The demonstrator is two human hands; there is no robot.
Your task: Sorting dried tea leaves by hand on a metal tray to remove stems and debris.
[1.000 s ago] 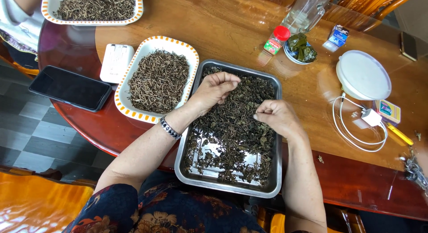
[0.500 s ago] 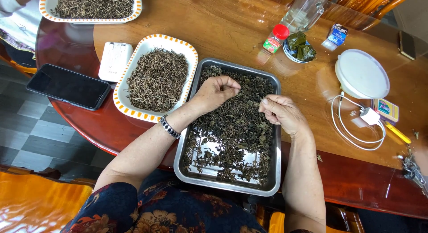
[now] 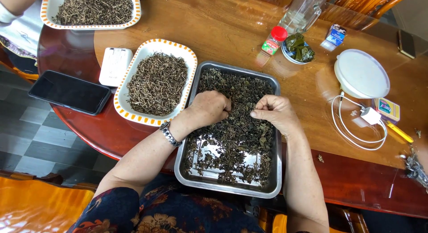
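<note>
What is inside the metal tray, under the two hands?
The metal tray holds dark dried leaves, with shiny bare bottom showing near the front. The left hand and right hand cover what lies beneath them.

Left of where I'm gripping I see a black phone [image 3: 70, 91]; right, a white round lid [image 3: 361, 73] and cable [image 3: 356, 128].

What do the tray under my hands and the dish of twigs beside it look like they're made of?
The tray looks like polished metal, likely stainless steel: silvery, with mirror-like glints on its bare floor. The dish looks like glossy white ceramic or melamine with an orange-patterned rim; I cannot tell which.
</note>
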